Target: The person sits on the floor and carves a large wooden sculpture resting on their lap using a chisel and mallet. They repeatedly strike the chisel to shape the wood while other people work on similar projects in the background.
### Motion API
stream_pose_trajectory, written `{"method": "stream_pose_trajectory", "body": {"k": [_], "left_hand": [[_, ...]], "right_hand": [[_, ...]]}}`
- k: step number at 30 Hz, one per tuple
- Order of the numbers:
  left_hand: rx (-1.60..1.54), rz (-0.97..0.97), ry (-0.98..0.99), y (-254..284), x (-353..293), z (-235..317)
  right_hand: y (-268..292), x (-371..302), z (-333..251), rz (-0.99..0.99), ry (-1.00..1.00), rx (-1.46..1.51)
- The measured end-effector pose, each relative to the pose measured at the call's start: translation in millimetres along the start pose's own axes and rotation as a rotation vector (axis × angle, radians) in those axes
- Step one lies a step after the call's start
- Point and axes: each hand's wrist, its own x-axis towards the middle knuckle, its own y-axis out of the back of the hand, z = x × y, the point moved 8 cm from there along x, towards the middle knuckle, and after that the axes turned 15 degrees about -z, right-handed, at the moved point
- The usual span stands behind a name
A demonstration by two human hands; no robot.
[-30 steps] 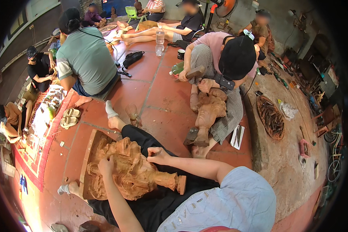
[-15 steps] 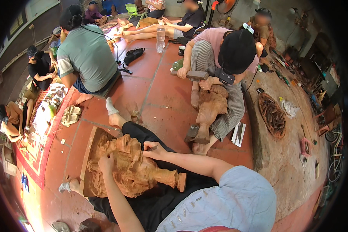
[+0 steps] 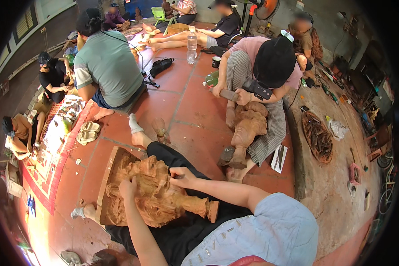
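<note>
Across my lap lies a reddish-brown wood carving [image 3: 157, 199], densely cut with relief, with a flat base at its left end and a narrower stem and block at its right. Over the carving's left part is my left hand [image 3: 127, 188], its fingers pinched together; what they hold, if anything, is hidden. My right hand [image 3: 182, 178] is closed at the carving's upper right edge. A small dark flat piece [image 3: 178, 176] shows between its fingers, its kind too small to tell.
Facing me, a person holds a hammer [image 3: 229, 95] over another wooden figure [image 3: 246, 128]. A basket of tools [image 3: 317, 137] stands at right. Sandals [image 3: 88, 133], a plastic bottle [image 3: 192, 46] and a black bag [image 3: 161, 66] are on the tiles. Several people sit around.
The view has shifted slightly, so most things sit a little further right. My hands stay at the carving, the right fingers turned a little. The facing person's hammer has changed its angle.
</note>
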Motion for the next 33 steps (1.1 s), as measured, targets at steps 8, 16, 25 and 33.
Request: {"method": "stream_pose_trajectory", "body": {"k": [8,16,25,33], "left_hand": [[-0.014,-0.023,0.004,3.3,-6.4,9.2],[0.008,-0.003,-0.005,-0.6,1.4,-3.1],[0.061,0.083,-0.056,7.5,-6.5,12.1],[-0.003,0.030,-0.084,1.8,-3.0,9.8]], "right_hand": [[-1.1,0.9,9.2,-0.066,-0.088,0.101],[-7.4,-11.7,-15.1,-0.015,0.114,-0.060],[0.0,-9.0,-1.1,0.013,0.043,-0.069],[-3.8,2.7,7.6,0.000,-0.020,0.011]]}}
